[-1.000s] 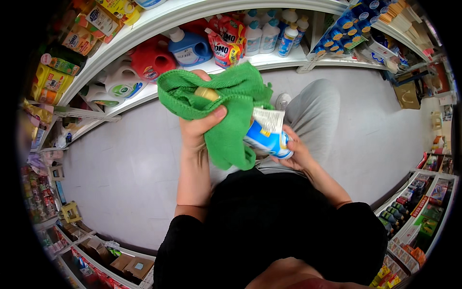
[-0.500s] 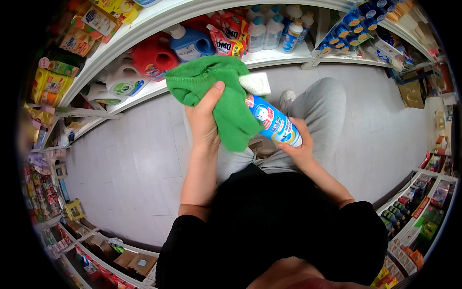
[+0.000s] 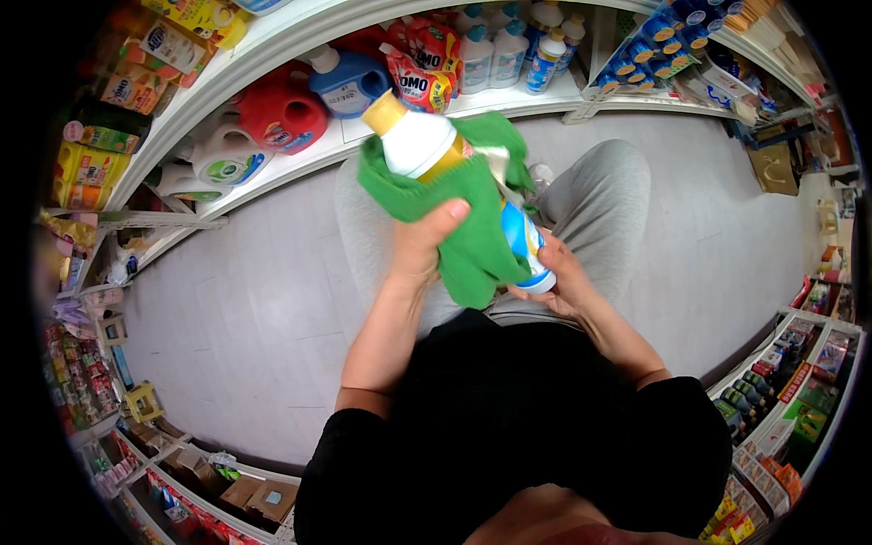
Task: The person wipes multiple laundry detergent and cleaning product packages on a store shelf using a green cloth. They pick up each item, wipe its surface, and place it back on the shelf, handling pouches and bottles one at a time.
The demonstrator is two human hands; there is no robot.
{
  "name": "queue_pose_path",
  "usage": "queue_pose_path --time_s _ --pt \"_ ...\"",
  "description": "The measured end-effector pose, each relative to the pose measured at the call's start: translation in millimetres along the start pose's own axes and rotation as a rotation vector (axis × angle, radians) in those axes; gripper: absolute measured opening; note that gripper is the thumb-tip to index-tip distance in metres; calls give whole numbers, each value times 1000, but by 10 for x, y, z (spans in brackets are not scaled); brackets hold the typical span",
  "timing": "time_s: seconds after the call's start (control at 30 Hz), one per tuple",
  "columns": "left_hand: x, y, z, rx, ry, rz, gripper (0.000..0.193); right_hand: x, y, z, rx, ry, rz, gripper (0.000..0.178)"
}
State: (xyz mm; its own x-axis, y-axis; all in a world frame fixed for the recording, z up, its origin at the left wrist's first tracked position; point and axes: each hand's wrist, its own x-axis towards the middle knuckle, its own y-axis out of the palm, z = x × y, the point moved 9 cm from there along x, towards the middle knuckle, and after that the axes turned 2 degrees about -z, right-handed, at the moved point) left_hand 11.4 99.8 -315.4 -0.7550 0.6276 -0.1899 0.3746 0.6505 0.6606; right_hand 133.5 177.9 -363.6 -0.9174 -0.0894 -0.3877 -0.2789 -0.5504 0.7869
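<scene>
Cloth sliding down a bottle held over the lap, its white shoulder and yellow cap now showing.

The right hand [image 3: 565, 283] is clasping the base of the bottle [image 3: 454, 173], which is tilting up and away over the grey trousers, while the left hand [image 3: 425, 247] is clenching the green cloth [image 3: 463, 204] around its middle; half a second ago the cloth was covering the top, so the wiping seems to be working down toward the blue-labelled lower half. Beyond, on the white shelf [image 3: 300, 168], a red jug [image 3: 282, 111] and a blue jug [image 3: 350, 82] are standing beside red pouches [image 3: 422, 64] and a row of white bottles [image 3: 500, 50] with blue caps. Farther right, blue-topped containers [image 3: 658, 45] are lining another shelf.
</scene>
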Motion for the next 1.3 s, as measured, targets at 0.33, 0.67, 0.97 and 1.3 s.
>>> queue_pose_path --time_s 0.33,0.67,0.97,1.3 --pt "16 134 53 -284 -11 237 66 -132 482 -431 634 540 459 63" --pt "-54 105 31 176 133 -78 42 110 -325 212 -474 -623 -291 65" --pt "100 -46 -791 63 241 -208 30 64 -590 250 -530 -416 -179 67" --pt "152 -185 -566 -153 64 -136 21 20 -613 330 -529 -477 -135 74"
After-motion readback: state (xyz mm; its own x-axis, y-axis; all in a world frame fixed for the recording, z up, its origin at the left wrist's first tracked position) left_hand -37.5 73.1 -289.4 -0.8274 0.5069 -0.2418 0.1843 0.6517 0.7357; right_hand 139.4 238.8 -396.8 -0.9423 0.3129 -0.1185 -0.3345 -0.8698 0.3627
